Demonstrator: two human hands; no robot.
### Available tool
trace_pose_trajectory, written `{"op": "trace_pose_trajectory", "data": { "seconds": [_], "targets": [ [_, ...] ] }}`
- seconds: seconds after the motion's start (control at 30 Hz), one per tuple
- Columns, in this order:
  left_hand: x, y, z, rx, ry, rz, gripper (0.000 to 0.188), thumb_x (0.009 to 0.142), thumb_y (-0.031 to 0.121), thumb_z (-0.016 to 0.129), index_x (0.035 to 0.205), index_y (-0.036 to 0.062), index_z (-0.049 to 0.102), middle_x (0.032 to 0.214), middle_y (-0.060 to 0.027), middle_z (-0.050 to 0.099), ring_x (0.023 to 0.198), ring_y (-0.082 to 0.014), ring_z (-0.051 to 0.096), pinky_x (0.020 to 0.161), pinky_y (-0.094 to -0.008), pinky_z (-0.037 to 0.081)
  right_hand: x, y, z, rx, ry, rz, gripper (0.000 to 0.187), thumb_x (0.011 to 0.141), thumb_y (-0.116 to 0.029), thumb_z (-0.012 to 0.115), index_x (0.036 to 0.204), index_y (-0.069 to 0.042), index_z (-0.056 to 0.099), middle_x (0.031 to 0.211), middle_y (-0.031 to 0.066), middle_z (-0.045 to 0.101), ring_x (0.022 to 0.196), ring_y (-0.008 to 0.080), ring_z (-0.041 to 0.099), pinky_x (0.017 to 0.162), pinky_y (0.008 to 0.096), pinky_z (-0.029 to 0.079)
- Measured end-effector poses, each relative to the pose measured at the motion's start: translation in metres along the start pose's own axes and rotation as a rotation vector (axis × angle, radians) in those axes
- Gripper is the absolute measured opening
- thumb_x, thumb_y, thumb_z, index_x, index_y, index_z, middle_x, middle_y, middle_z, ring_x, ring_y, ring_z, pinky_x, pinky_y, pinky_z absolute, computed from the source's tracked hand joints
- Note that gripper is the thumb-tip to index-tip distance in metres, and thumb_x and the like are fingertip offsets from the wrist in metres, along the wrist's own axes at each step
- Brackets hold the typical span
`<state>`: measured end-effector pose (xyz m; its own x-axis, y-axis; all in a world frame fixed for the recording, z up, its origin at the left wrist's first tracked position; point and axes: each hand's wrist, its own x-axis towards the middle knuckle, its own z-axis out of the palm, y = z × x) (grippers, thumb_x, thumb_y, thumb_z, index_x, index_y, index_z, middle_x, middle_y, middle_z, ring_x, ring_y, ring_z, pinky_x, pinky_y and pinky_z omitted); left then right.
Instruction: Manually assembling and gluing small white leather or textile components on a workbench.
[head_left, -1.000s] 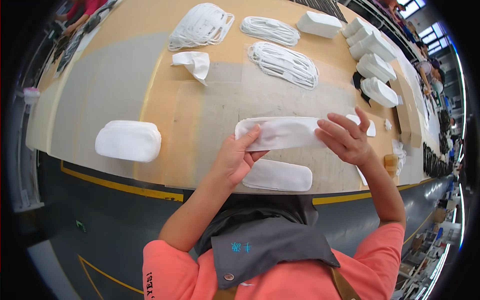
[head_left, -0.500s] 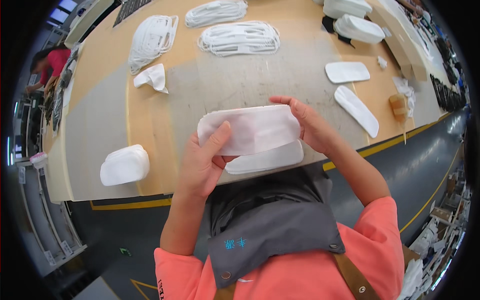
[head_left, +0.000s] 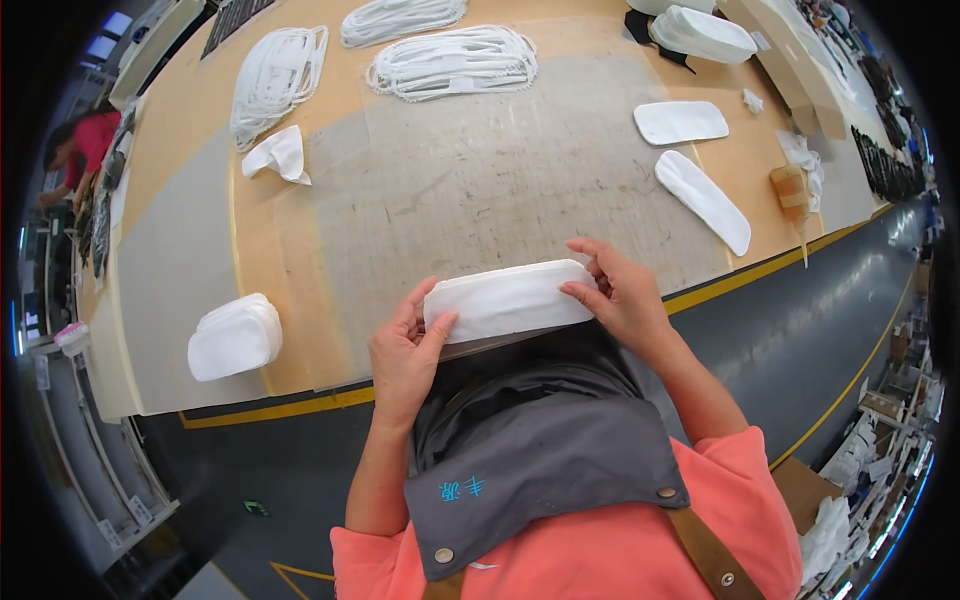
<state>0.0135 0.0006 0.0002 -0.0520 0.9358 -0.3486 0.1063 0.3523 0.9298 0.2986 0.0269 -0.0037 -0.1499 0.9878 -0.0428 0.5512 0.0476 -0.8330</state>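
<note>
At the table's near edge I have a white oblong fabric pad stack [head_left: 510,303], several thin layers with rounded ends. My left hand [head_left: 405,345] is closed on its left end, thumb on the front face and fingers behind. My right hand [head_left: 622,300] grips the right end, thumb across the front and the index finger raised past the upper edge. Whether the stack's lower edge touches the table is hidden. Another pile of white pads [head_left: 236,337] lies at the left near edge.
Bundles of white looped cords [head_left: 455,65] lie on the far side of the table [head_left: 420,190]. A crumpled white cloth [head_left: 278,157] is at the left. Two single pads [head_left: 703,200] and a tan taped tool [head_left: 790,193] lie right. Another person [head_left: 85,150] bends at the far left.
My hands have lowered the raised white piece toward me, onto or against the stack at the table edge. The right thumb has come round to the front; my view has shifted slightly.
</note>
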Motion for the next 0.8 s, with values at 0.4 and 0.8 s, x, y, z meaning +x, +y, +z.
{"op": "trace_pose_trajectory", "data": {
  "seconds": [0.4,0.8],
  "targets": [
    [-0.006,0.000,-0.005,0.721,0.286,0.440,0.043,0.092,0.017,0.077,0.132,0.0049,0.068,0.119,-0.0137,0.058,0.109,-0.0296,0.057,0.093,-0.0371,0.048,0.008,0.003,-0.002,-0.350,0.163,-0.271,0.037,0.089,-0.021,0.078,0.120,-0.005,0.065,0.113,0.0137,0.064,0.101,0.0344,0.063,0.084,0.0419,0.053],
    [-0.010,0.000,-0.010,0.669,0.240,0.449,0.037,0.091,0.014,0.077,0.127,0.0052,0.070,0.131,-0.0154,0.060,0.121,-0.0317,0.058,0.102,-0.0398,0.047,0.021,-0.012,-0.009,-0.256,-0.175,0.051,0.036,0.081,-0.021,0.084,0.104,-0.004,0.062,0.099,0.0125,0.064,0.093,0.0316,0.062,0.083,0.0421,0.050]
  ]
}}
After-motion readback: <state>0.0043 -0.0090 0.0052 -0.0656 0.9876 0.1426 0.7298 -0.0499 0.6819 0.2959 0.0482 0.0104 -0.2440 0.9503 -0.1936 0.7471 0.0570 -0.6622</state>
